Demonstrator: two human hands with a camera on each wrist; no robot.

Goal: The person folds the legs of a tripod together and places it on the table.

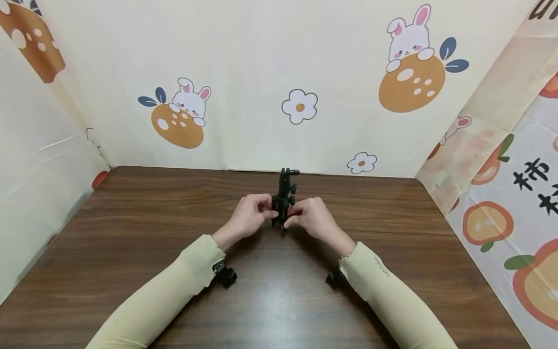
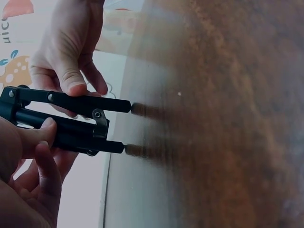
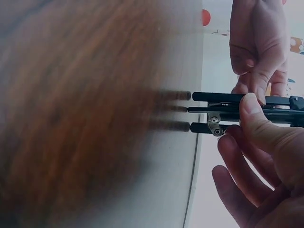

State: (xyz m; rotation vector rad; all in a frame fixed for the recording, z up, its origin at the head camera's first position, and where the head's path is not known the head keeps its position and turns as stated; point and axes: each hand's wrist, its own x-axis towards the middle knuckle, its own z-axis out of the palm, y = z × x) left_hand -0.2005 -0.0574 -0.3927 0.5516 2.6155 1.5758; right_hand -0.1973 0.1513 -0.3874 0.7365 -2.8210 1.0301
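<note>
A small black tripod stands upright at the middle of the table's far part, its legs folded nearly parallel. My left hand pinches the lower part from the left, with thumb and fingers on a leg. From the other side my right hand grips a leg low down, thumb laid along it in the right wrist view. Metal hinge brackets show between the legs. The leg tips point down at the tabletop, right at its surface. Knobs stick out from the tripod's upper right side.
The brown wood-grain table has a glossy top that mirrors the leg tips. A cream cloth backdrop with rabbit and flower prints rises behind its far edge. Printed cloth also hangs at both sides. Black wrist cameras sit under the sleeves.
</note>
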